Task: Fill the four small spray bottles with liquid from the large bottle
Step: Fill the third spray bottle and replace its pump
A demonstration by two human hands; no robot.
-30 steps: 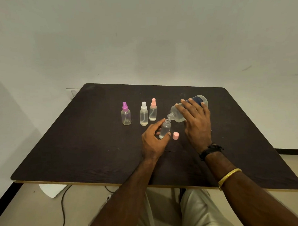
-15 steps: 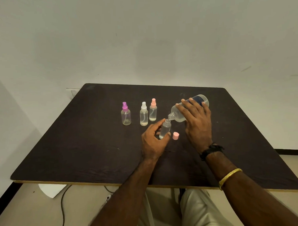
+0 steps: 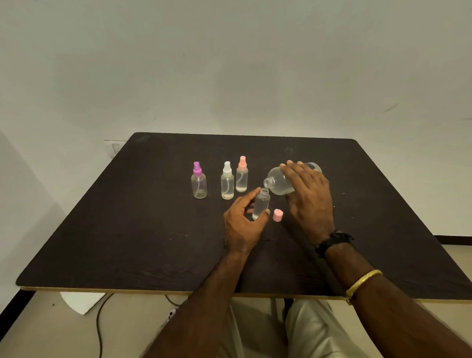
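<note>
Right then, from my remote seat I saw the left hand [image 3: 243, 224] curled round the uncapped small bottle [image 3: 261, 204], thumb on its near side and fingers behind. It held the bottle slightly tilted, open neck up and leaning toward the right hand [image 3: 308, 197]. That hand gripped the large bottle [image 3: 278, 181] from above, fingers wrapped over its body. The large bottle was tipped almost onto its side, its open mouth pointing left. The mouth sat just above and beside the small bottle's neck. I could not tell whether they touched or whether liquid ran between them, nor could I read the small bottle's fill level.

The pink cap [image 3: 277, 215] lay on the dark table [image 3: 124, 238] between the 2 hands, just right of the held bottle's base. Farther back and to the left stood 3 capped spray bottles, all upright. The purple-topped bottle [image 3: 199, 181] stood apart at the left. The white-topped bottle [image 3: 227, 183] and the pink-topped bottle [image 3: 241, 176] stood close together, the last nearest the large bottle's mouth. A black wristband [image 3: 333, 242] and a gold bangle [image 3: 363, 280] sat on the right forearm.
</note>
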